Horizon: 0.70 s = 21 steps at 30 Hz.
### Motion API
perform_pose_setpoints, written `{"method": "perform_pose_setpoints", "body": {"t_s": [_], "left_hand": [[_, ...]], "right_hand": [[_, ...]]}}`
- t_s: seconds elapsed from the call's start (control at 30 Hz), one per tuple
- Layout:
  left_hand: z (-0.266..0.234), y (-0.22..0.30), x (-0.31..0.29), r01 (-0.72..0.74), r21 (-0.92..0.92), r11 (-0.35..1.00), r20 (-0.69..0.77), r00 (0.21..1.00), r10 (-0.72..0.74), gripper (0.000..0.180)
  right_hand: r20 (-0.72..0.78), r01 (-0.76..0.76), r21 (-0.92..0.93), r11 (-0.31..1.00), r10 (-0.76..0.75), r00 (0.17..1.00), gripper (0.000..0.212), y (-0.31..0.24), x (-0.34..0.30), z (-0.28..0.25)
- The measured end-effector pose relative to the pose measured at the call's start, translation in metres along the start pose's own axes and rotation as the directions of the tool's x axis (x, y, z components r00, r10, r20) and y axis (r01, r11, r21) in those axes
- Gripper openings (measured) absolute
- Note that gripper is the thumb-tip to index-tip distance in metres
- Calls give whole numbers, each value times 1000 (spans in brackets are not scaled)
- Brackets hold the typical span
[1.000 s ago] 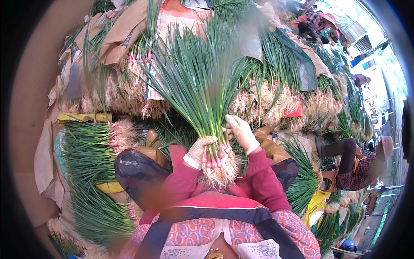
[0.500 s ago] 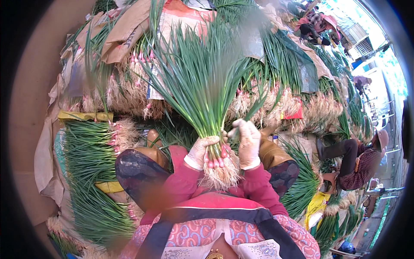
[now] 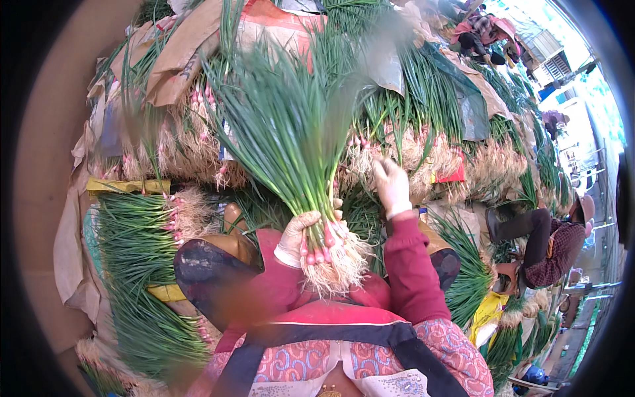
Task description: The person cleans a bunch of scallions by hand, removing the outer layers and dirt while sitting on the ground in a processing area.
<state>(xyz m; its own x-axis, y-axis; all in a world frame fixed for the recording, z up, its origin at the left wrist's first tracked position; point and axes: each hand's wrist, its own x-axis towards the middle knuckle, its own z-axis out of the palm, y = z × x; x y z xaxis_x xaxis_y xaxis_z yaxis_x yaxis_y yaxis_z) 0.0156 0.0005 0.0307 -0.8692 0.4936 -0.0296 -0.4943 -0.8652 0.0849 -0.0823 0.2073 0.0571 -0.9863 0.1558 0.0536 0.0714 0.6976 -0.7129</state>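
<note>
My gloved left hand [image 3: 296,239] is wrapped round a thick bunch of spring onions [image 3: 317,192]. The bunch is upright in front of my chest. Its long green leaves fan away from me, and its pink bulbs and pale roots hang below the fist. To the right, my gloved right hand [image 3: 393,188] is raised apart from the bunch, near the roots of the far row. Its fingers look loosely bent and apart, with nothing visible in them.
Laid spring onions [image 3: 132,225] lie in layers at my left. A far row of spring onions [image 3: 430,86] is partly covered with brown paper sheets [image 3: 182,56]. More leaves lie at my right, beside a yellow bag [image 3: 488,314]. A seated co-worker [image 3: 562,248] is farther right.
My right hand has moved up and away from the bunch; the green leaf it held no longer shows in it. The bunch has tilted and shifted slightly left in my left hand.
</note>
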Motion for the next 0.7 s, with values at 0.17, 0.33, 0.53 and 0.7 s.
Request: {"method": "perform_pose_setpoints", "body": {"t_s": [0.17,0.33,0.53,0.7], "left_hand": [[-10,-11,14,112,-54,992,82,991,-107,63],[-17,-4,8,36,12,999,48,998,-37,63],[5,-12,11,-56,2,998,-100,993,56,59],[-6,-17,9,84,84,993,-73,994,-78,53]], "right_hand": [[-15,-115,-426,897,120,993,43,27,81,19],[-143,-2,-270,963,-38,989,29,15,52,9],[413,-308,514,801,84,907,22,-31,-62,-20],[403,-112,527,843,-132,905,27,-6,-112,2]]}}
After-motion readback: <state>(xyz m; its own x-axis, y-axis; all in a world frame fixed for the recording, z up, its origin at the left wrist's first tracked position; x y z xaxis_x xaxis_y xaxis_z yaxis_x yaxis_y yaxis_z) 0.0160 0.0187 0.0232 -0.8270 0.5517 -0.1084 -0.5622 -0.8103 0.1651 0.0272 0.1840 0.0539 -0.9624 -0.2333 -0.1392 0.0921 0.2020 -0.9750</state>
